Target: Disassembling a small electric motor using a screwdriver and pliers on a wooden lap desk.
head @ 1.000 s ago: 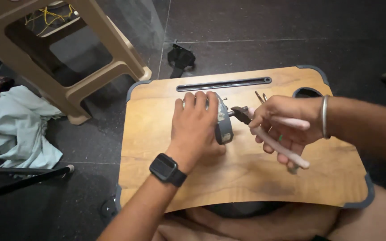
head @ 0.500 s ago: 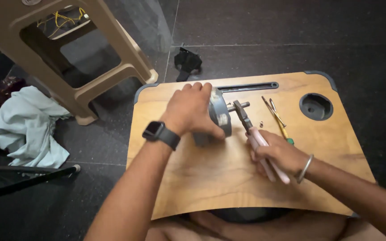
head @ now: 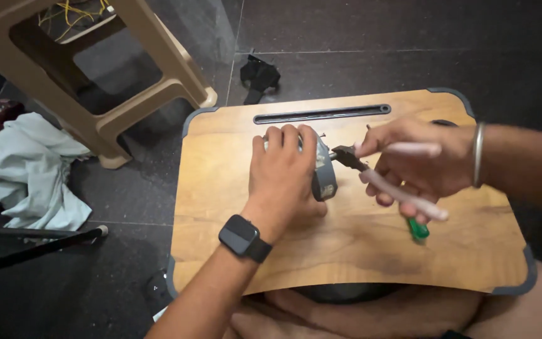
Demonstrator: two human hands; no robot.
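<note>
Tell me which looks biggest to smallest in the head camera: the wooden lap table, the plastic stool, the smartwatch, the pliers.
1. wooden lap table
2. plastic stool, partly cut off
3. pliers
4. smartwatch

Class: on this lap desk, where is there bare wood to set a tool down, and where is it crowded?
Bare: the lap desk left of the left hand, and the near right corner. Crowded: the middle, where the grey part, pliers and right hand meet.

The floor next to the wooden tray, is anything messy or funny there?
Yes. A pale cloth lies crumpled on the dark floor left of the lap tray, and a small black piece lies loose beyond it.
</note>
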